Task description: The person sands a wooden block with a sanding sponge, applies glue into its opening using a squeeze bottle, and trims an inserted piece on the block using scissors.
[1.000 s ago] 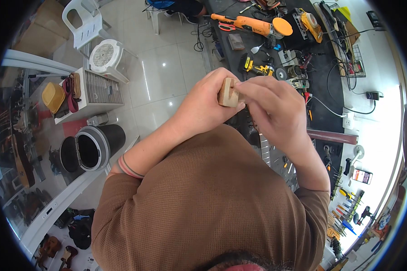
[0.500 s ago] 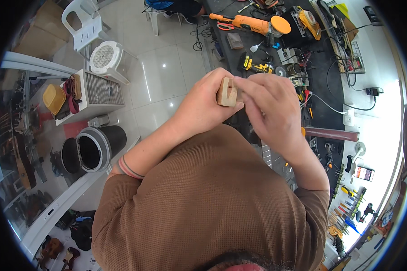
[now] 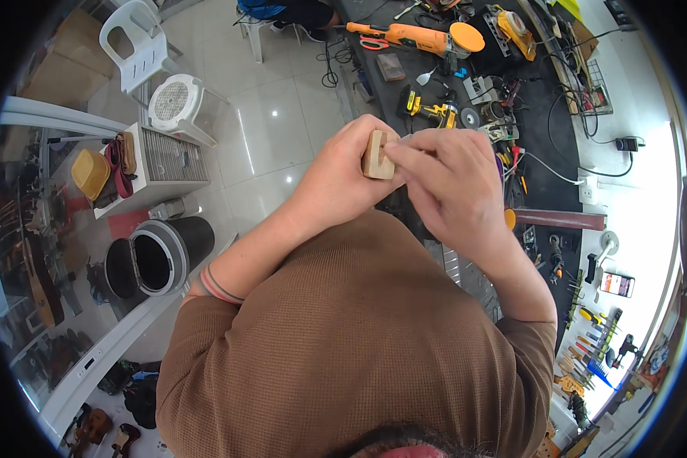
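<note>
My left hand [image 3: 339,169] is wrapped round a small pale wooden block [image 3: 375,156] with a groove or recess in its upper face. It holds the block up in front of my chest. My right hand [image 3: 454,179] is at the block's right side, fingers bent and pinched together, with the fingertips touching the block near its groove. Whatever the right fingers hold, if anything, is hidden behind them. Beyond my hands, a yellow and black cordless drill [image 3: 429,108] lies on the dark workbench [image 3: 546,179].
An orange power tool [image 3: 404,35], cables and small parts crowd the bench. Hand tools [image 3: 591,351] hang along the right wall. On the left stand a white stool [image 3: 174,103], a white chair [image 3: 141,49] and a lidded bin [image 3: 160,256]. A person [image 3: 286,11] sits at the far end.
My right fingers have come in closer over the block's groove, and the thumb has tucked in. The block has shifted slightly left and tilted. My left hand keeps its hold.
</note>
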A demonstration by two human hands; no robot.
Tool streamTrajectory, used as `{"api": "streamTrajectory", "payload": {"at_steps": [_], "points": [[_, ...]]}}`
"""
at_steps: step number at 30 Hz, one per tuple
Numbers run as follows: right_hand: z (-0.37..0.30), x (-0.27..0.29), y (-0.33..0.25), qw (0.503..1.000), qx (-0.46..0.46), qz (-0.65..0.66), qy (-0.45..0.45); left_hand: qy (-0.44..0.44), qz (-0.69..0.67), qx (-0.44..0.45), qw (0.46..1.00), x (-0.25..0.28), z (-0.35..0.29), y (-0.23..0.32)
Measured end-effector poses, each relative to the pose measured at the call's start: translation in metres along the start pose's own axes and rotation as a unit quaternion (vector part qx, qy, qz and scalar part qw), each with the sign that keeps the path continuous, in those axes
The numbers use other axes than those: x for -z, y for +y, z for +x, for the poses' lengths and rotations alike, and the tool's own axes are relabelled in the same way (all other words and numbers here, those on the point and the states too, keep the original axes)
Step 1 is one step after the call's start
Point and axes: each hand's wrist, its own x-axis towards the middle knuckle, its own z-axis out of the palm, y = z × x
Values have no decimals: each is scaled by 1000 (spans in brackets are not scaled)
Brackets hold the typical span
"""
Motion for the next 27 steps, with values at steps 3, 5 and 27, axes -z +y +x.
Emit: {"api": "streamTrajectory", "payload": {"at_steps": [3, 5, 27], "points": [[-1, 1, -2, 1000, 15, -4, -9, -3, -2, -3, 1000, -2, 0, -4], [-1, 3, 0, 1000, 24, -13, -10, -6, -4, -5, 1000, -3, 0, -4], [22, -5, -2, 999, 26, -28, -8, -14, -10, -1, 1000, 19, -1, -7]]}}
